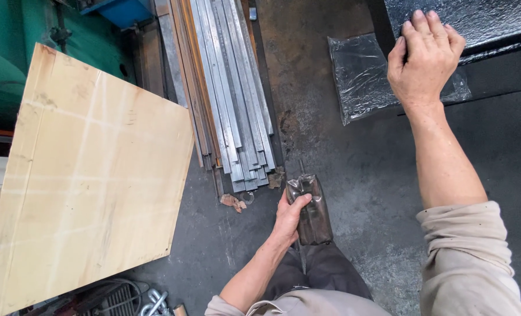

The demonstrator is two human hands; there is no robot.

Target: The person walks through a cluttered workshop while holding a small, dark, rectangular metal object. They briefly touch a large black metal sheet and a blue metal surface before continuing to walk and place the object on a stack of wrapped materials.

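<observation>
Gripping dark plastic bottle point(312, 209), left hand point(288, 217) clamped around it; right hand point(424, 55) flat on black sheet point(494, 17)

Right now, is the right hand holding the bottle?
No, the left hand grips the bottle; the right hand rests on the black sheet.

- Plywood board point(91, 175), tilted, at left.
- Metal bars point(231, 93) bundled lengthwise on the dark floor point(354, 175), just beside the board.
- Chain links point(154, 303) near the bottom edge.
- Green machine point(15, 52) behind the board.
</observation>
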